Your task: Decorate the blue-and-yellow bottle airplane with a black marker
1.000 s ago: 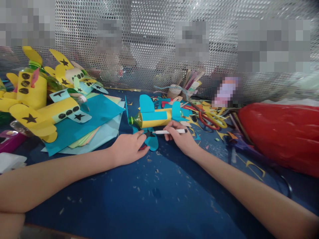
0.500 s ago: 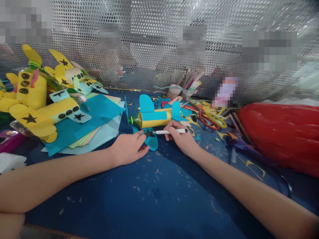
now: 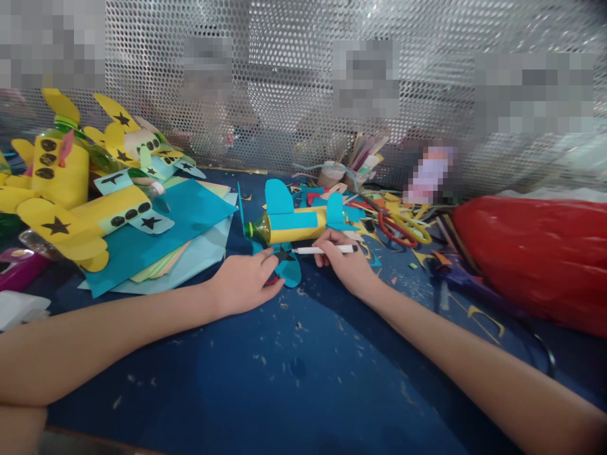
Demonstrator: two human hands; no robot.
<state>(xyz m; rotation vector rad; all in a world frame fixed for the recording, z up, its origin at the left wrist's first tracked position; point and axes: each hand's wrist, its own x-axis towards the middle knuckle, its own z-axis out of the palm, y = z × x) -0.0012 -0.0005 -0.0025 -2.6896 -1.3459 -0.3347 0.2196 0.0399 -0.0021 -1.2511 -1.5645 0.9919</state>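
A toy plane made from a bottle lies on the blue table, wrapped in yellow paper with blue paper wings and tail. Its near wing carries a dark star. My left hand rests beside this wing, fingers apart and their tips on its left part. Something small and red shows partly under that hand; its kind is hidden. A white marker is pinched in my right hand, its tip at the star's right side.
Finished yellow bottle planes crowd the left, by stacked coloured paper. Paper scraps, red-handled and yellow-handled scissors and a large red plastic bag lie to the right. A perforated metal screen stands behind the table.
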